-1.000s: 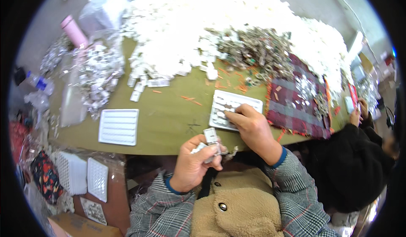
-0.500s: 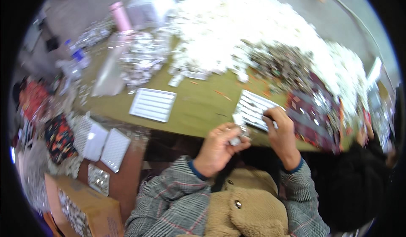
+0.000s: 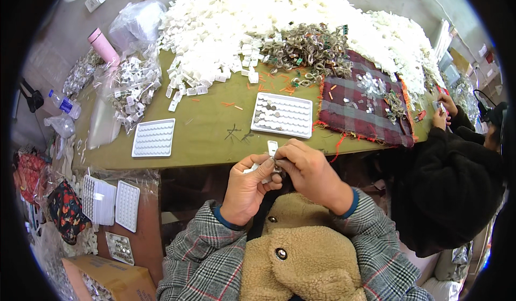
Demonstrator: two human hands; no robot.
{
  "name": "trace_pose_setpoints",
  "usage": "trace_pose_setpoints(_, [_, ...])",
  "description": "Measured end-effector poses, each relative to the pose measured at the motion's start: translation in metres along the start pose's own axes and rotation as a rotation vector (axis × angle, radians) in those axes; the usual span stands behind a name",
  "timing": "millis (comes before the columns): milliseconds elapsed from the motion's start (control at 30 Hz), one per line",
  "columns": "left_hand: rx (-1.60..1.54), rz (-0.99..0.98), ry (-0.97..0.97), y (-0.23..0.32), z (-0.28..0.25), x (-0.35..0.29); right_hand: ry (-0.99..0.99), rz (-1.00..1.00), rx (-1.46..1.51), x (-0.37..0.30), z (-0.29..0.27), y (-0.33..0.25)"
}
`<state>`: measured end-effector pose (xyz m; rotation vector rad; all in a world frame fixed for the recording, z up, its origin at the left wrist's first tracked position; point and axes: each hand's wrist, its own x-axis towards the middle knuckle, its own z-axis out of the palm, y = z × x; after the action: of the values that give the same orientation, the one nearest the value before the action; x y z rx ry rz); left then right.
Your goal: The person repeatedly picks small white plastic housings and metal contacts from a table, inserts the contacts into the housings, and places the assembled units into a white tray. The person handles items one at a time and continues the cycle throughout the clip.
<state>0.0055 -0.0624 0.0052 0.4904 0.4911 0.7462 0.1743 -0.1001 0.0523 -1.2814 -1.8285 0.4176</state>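
Note:
Just in front of the table's near edge, my left hand [image 3: 244,187] is closed around small white plastic casings [image 3: 273,148], one of which sticks up between thumb and fingers. My right hand [image 3: 312,171] meets it there, thumb and fingertips pinched together against the casing; whatever is in that pinch is hidden. Beyond both hands lies a white ridged tray [image 3: 299,119] with several small round, silvery pieces [image 3: 267,107] in its left rows. A second white ridged tray [image 3: 153,138] lies farther left on the table.
A large heap of white casings [image 3: 215,27] covers the back of the green table [image 3: 215,134]. Right of centre are a pile of coiled wires [image 3: 314,48] and a plaid cloth [image 3: 344,94]. A co-worker [image 3: 451,183] sits at the right; a cardboard box [image 3: 121,279] stands lower left.
My right hand has come away from the ridged tray and leftward to the casing in my left hand. The whole view has shifted, and the picture is sharper.

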Motion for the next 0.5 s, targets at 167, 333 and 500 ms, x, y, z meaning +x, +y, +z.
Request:
trace_pose_setpoints(167, [-0.044,0.027,0.082,-0.001,-0.003,-0.001,-0.067,-0.051,0.071,0.002,0.0,0.01])
trace_pose_setpoints(333, [-0.032,0.059,0.052,0.006,-0.002,0.0,0.103,-0.258,0.009,-0.01,0.021,0.008])
trace_pose_setpoints(500, [0.1,0.064,0.035,0.017,0.004,-0.003,0.117,-0.199,0.11,-0.014,0.013,0.008])
